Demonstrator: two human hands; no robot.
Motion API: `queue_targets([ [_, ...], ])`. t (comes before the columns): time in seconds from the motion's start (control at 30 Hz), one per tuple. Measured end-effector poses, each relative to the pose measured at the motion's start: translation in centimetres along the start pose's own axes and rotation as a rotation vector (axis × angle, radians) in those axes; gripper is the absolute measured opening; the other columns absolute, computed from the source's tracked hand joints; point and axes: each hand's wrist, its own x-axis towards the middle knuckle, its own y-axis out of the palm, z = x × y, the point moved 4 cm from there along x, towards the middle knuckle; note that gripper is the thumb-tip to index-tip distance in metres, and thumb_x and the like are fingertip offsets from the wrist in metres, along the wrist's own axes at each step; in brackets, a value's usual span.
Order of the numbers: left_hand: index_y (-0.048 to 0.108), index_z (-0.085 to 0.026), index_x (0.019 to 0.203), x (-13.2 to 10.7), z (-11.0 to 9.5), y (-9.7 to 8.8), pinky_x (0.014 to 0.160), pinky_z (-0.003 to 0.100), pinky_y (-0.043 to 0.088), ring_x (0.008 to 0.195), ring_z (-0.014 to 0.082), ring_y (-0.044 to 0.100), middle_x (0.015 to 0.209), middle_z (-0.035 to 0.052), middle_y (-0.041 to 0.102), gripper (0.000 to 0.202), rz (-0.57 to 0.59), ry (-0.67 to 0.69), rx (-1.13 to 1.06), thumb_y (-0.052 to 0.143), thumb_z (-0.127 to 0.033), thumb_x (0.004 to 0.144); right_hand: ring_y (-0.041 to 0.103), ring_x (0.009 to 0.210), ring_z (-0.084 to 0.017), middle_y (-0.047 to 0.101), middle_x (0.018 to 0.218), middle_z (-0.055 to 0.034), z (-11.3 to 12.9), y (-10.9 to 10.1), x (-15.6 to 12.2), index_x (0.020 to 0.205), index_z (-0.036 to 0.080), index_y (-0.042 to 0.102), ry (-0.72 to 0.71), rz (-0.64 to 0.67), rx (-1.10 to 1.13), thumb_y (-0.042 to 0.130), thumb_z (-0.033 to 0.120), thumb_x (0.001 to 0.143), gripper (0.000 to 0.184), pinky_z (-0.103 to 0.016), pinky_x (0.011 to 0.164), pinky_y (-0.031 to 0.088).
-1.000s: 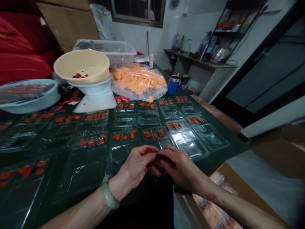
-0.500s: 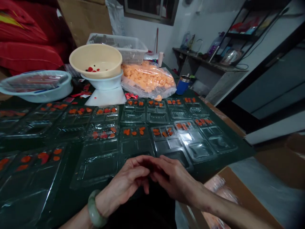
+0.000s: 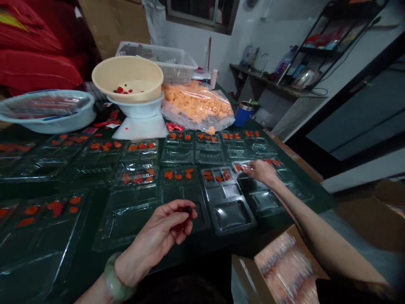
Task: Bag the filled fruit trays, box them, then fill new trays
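My left hand (image 3: 156, 230) is curled near the table's front, pinching small dark red pieces (image 3: 183, 215) against its fingers. A pale green bangle (image 3: 115, 276) circles that wrist. My right hand (image 3: 261, 171) stretches forward over a clear plastic compartment tray (image 3: 253, 198), fingertips beside orange-red pieces (image 3: 238, 167) in its far compartment. Whether those fingers hold anything is hidden. Below my left hand lies another clear tray (image 3: 186, 202), with orange-red pieces (image 3: 177, 174) in its far compartments.
Several clear trays cover the dark green table (image 3: 316, 198). Behind them stand a cream bowl (image 3: 128, 71) nested in a white bowl (image 3: 139, 110), a bag of orange pieces (image 3: 198, 105), a white basket (image 3: 158, 61) and a blue mug (image 3: 243, 115). A cardboard box (image 3: 253, 278) sits below the front right edge.
My hands have parted. The right hand has reached forward and right to the far tray, while the left has drawn back slightly, still holding the red pieces. The view has barely shifted.
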Motion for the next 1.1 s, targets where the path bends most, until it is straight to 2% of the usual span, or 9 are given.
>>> queue_targets([
  [0.2,0.067,-0.013,0.088,0.1,0.2,-0.7,0.046,0.016,0.039,0.061,0.0111,0.060,0.081,0.0078,0.066,0.024,-0.086,-0.001,-0.029,0.070,-0.013,0.064,0.062,0.072,-0.018,0.067,0.075,-0.0062,0.1,-0.1,0.9,0.076,0.019,0.070,-0.085,0.101,0.022,0.059,0.029,0.074,0.015,-0.024,0.058,0.038],
  [0.4,0.067,-0.014,0.087,0.0,0.5,-0.6,0.042,0.015,0.036,0.055,0.0093,0.058,0.078,0.0057,0.065,0.022,-0.089,-0.001,-0.026,0.071,-0.014,0.065,0.059,0.067,-0.018,0.065,0.072,-0.0037,0.0,0.2,1.2,0.068,0.020,0.066,-0.093,0.029,0.082,0.061,0.025,0.067,0.007,-0.026,0.056,0.037],
  [0.53,0.066,-0.014,0.087,-0.1,0.3,-0.7,0.043,0.015,0.037,0.055,0.0091,0.058,0.078,0.0063,0.065,0.023,-0.099,0.016,-0.044,0.071,-0.014,0.065,0.055,0.058,-0.013,0.061,0.061,0.0002,-0.2,0.7,1.0,0.059,0.019,0.059,-0.157,-0.045,0.203,0.060,0.023,0.064,0.007,-0.023,0.054,0.037],
  [0.67,0.067,-0.013,0.088,-0.3,-0.1,-1.0,0.048,0.016,0.042,0.056,0.0092,0.059,0.078,0.0079,0.066,0.023,-0.136,0.048,-0.073,0.071,-0.012,0.065,0.052,0.057,-0.011,0.059,0.064,0.0007,-0.9,1.0,1.3,0.056,0.018,0.053,-0.228,-0.147,0.312,0.056,0.021,0.061,0.006,-0.023,0.055,0.039],
  [0.73,0.067,-0.013,0.088,-0.6,-0.4,-1.1,0.050,0.017,0.044,0.057,0.0089,0.058,0.078,0.0080,0.066,0.023,-0.147,0.064,-0.089,0.071,-0.013,0.066,0.052,0.059,-0.012,0.059,0.066,-0.0003,-1.1,0.4,1.4,0.055,0.018,0.049,-0.263,-0.223,0.484,0.054,0.022,0.060,0.008,-0.023,0.057,0.040],
  [0.83,0.067,-0.014,0.087,-1.2,-0.9,-1.2,0.050,0.016,0.044,0.056,0.0082,0.058,0.074,0.0062,0.066,0.023,-0.158,0.069,-0.096,0.075,-0.019,0.065,0.052,0.059,-0.012,0.058,0.062,-0.0011,-0.5,-0.7,0.1,0.053,0.019,0.044,-0.259,-0.294,0.988,0.061,0.026,0.057,0.019,-0.023,0.055,0.040],
  [0.93,0.067,-0.014,0.080,-1.9,-0.7,-1.2,0.047,0.014,0.041,0.051,0.0059,0.054,0.066,0.0029,0.062,0.023,-0.185,0.051,-0.068,0.076,-0.029,0.065,0.049,0.052,-0.010,0.059,0.064,0.0006,3.7,-0.6,-4.5,0.073,0.019,0.050,-0.323,-0.038,1.336,0.069,0.030,0.059,0.026,-0.022,0.046,0.036],
  [1.0,0.065,-0.014,0.075,-2.1,-0.1,-1.1,0.045,0.013,0.038,0.048,0.0044,0.050,0.062,0.0015,0.060,0.025,-0.198,0.023,-0.043,0.074,-0.037,0.067,0.048,0.051,-0.009,0.056,0.067,0.0031,8.1,0.1,-9.4,0.094,0.021,0.052,-0.504,0.277,1.383,0.063,0.032,0.071,0.029,-0.021,0.045,0.035],
  [1.1,0.063,-0.013,0.072,-2.1,1.0,-0.8,0.039,0.013,0.028,0.043,0.0029,0.043,0.057,0.0005,0.056,0.032,-0.135,0.011,0.017,0.067,-0.045,0.073,0.036,0.043,-0.006,0.045,0.056,0.0059,13.3,1.7,-15.9,0.094,0.018,0.055,-0.612,0.614,1.288,0.045,0.036,0.085,0.023,-0.020,0.041,0.028],
])
